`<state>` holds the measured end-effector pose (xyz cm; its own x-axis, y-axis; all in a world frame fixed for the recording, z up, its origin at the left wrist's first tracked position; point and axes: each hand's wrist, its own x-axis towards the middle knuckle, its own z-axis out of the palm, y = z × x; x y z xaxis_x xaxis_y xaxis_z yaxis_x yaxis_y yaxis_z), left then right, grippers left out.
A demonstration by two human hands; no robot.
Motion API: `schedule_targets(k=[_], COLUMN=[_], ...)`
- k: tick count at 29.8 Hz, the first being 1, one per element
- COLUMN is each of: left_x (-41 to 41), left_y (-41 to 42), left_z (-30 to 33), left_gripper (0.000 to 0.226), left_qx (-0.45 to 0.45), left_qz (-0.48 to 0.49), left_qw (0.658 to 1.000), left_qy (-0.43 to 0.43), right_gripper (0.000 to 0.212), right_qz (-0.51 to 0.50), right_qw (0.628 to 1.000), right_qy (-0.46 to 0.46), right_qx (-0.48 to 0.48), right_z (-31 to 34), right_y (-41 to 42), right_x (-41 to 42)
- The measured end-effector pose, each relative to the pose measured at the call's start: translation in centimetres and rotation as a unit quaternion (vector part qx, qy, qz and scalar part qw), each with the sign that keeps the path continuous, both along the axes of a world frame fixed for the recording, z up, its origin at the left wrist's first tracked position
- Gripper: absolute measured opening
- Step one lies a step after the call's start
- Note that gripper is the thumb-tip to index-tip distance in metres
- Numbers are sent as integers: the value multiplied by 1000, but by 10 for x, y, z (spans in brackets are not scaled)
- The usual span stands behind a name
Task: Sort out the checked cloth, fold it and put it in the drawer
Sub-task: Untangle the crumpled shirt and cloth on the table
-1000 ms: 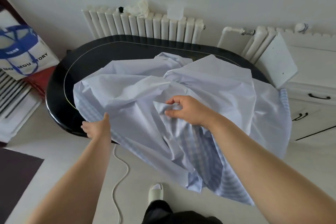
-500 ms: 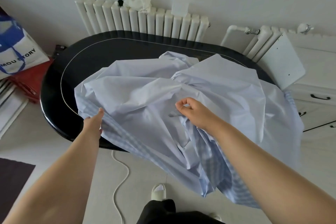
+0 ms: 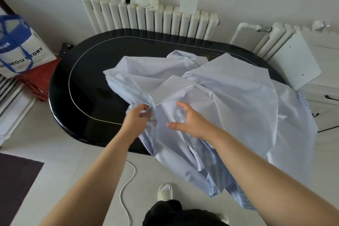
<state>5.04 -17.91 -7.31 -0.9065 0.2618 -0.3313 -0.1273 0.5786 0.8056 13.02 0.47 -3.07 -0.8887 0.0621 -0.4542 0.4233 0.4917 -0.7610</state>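
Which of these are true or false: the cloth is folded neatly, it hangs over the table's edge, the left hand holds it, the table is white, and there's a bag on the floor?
1. The checked cloth is neatly folded. False: it lies crumpled and spread out.
2. Part of the cloth hangs over the near edge of the table. True.
3. The left hand grips a bunched fold of the cloth. True.
4. The table is white. False: it is black with a thin pale line round its top.
5. A white bag with blue handles stands left of the table. True.
6. The right hand rests on the radiator. False: it is at the cloth, fingers spread and curved.
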Motion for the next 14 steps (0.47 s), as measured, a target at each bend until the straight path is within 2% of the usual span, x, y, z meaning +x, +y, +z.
schedule_targets(k=[2, 3, 4, 6, 7, 8, 11, 13, 14], left_x=[21, 27, 33, 34, 31, 28, 1, -23, -38], left_y=[12, 15, 16, 14, 13, 12, 4, -6, -10], left_z=[22, 27, 32, 37, 35, 34, 33, 39, 40], left_gripper=[17, 17, 19, 33, 44, 55, 80, 104, 109], left_qx=[67, 129, 218, 373, 383, 363, 249, 228, 233], left_qz=[-71, -80, -67, 2, 34, 59, 160, 200, 219], left_qw=[994, 984, 962, 889, 874, 877, 927, 930, 922], left_qy=[-51, -96, -150, -266, -297, -310, -231, -207, -216], right_gripper=[94, 87, 70, 30, 17, 10, 9, 11, 10], right_qz=[27, 23, 7, -27, -24, -10, 47, 95, 125], right_qw=[1000, 1000, 1000, 998, 997, 997, 991, 985, 979], right_qy=[0, 1, 10, 51, 65, 71, 60, 45, 39], right_qx=[10, 12, 4, -1, 13, 39, 107, 135, 155], right_z=[-1, 0, 1, 3, 5, 6, 11, 13, 14], right_y=[-11, -14, -14, -12, -10, -8, -9, -10, -10], right_x=[0, -1, -2, -4, -3, -2, 7, 14, 16])
